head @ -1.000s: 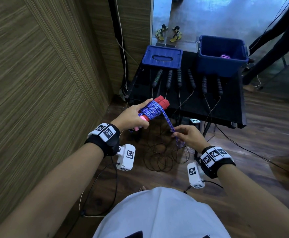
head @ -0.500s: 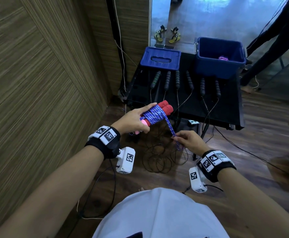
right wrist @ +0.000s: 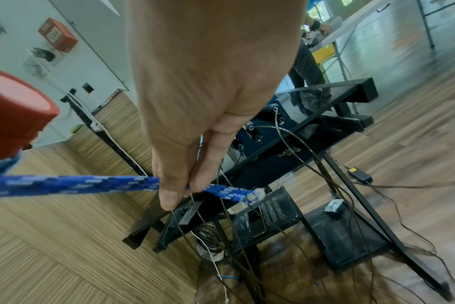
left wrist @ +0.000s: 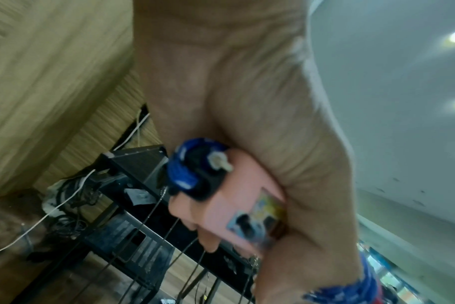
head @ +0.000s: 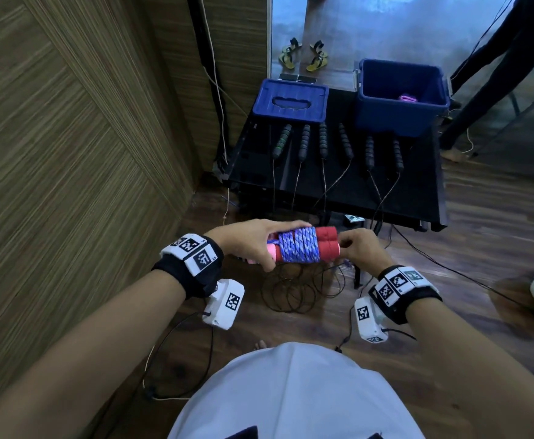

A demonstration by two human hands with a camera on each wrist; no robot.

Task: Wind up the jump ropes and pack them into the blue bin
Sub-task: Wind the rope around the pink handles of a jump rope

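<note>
- The left hand (head: pixel 248 245) is gripping the pink ends of the red handles (head: pixel 325 243), fingers curled round them, in front of the black table (head: pixel 417 198).
- The right hand (head: pixel 362 250) is pinching the blue rope (right wrist: pixel 73 184) near its loose end (the rest is lying wound round the handles).
- The blue bin (head: pixel 400 117) is standing open at the table's far right.

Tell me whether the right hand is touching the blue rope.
Touching: the right wrist view shows the right hand pinching the blue rope near its frayed end.

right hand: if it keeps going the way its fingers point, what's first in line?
Likely the red handles of the wound rope: the right hand points left at their ends, its fingers pinching the rope tail. Depth unclear.
</note>
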